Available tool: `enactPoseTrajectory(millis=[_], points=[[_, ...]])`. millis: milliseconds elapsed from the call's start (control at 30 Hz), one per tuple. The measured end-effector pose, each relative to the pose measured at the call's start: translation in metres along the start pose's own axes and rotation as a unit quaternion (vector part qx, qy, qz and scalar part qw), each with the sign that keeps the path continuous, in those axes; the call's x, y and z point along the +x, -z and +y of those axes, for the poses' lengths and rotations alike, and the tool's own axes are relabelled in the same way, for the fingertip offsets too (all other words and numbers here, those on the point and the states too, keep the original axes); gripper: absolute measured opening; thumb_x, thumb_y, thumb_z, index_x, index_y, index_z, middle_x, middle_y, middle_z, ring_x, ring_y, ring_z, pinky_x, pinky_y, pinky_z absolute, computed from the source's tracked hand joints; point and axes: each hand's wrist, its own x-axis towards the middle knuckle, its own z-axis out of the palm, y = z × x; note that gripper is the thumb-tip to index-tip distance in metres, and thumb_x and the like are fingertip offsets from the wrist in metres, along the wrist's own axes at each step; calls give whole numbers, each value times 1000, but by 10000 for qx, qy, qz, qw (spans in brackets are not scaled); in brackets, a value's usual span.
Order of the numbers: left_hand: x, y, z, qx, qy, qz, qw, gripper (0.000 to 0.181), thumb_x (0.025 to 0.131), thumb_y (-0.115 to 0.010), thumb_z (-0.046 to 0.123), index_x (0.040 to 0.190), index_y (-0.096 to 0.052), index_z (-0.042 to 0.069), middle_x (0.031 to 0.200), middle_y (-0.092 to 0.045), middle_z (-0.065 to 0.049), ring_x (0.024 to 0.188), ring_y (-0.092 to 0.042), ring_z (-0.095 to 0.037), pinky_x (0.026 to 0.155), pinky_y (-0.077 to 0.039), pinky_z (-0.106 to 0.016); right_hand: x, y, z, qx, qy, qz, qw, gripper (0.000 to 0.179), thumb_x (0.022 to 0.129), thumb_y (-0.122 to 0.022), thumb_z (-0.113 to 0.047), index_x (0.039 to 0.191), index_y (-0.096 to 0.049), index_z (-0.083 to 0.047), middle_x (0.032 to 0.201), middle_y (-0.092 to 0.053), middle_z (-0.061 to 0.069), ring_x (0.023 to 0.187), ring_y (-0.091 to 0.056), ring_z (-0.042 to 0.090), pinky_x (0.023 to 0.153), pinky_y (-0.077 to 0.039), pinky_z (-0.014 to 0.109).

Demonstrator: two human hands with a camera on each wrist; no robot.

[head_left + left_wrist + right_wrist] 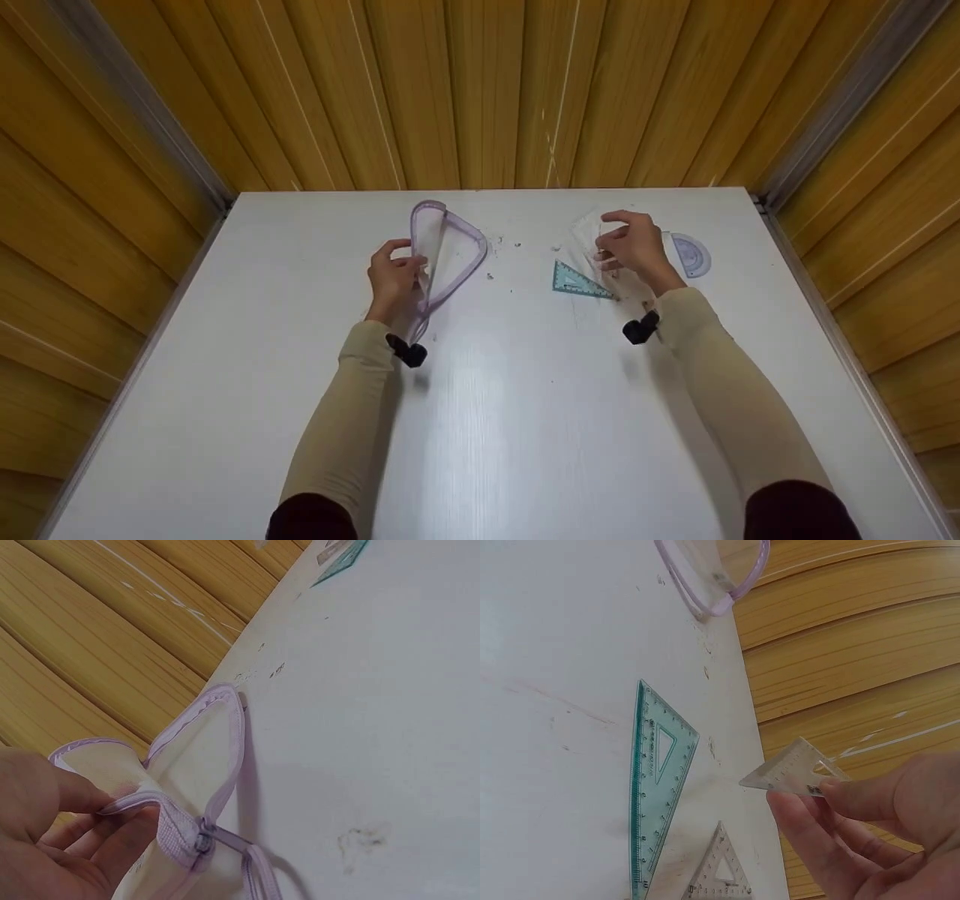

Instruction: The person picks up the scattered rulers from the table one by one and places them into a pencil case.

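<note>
A clear mesh pouch with lilac zip edging point(466, 279) is pinched at one edge by my left hand point(393, 279). The pouch's mouth gapes, and its zip pull point(227, 838) and strap loop point(260, 874) hang near the wrist. In the right wrist view, my right hand point(870, 832) holds a small clear set square point(780, 767) between thumb and fingers, above the table. Below that hand lies a teal set square point(660, 780), with a second clear set square point(718, 870) beside it.
A clear bluish protractor point(691, 255) lies to the right of my right hand. The white table point(480, 420) bears small dark marks near its back edge. Wood-look panels point(480, 90) rise behind and at both sides.
</note>
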Motion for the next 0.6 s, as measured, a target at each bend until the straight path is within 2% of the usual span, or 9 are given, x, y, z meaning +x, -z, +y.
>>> enactPoseTrajectory(millis=[300, 600], points=[[0, -5, -1, 10, 158, -38, 9999, 42, 95, -71, 7, 135, -61, 5, 103, -76, -15, 77, -70, -22, 61, -55, -29, 7, -5, -4, 191, -54, 125, 9997, 55, 99, -65, -3, 151, -49, -12, 117, -67, 20, 89, -75, 27, 73, -60, 38], [0, -6, -3, 13, 88, -51, 9999, 42, 95, -71, 8, 136, -61, 5, 103, -75, -16, 79, -69, -23, 63, -54, -30, 17, -15, -14, 423, 134, -11, 9990, 56, 98, -66, -1, 151, -49, -9, 118, -68, 23, 88, -76, 27, 74, -60, 39]])
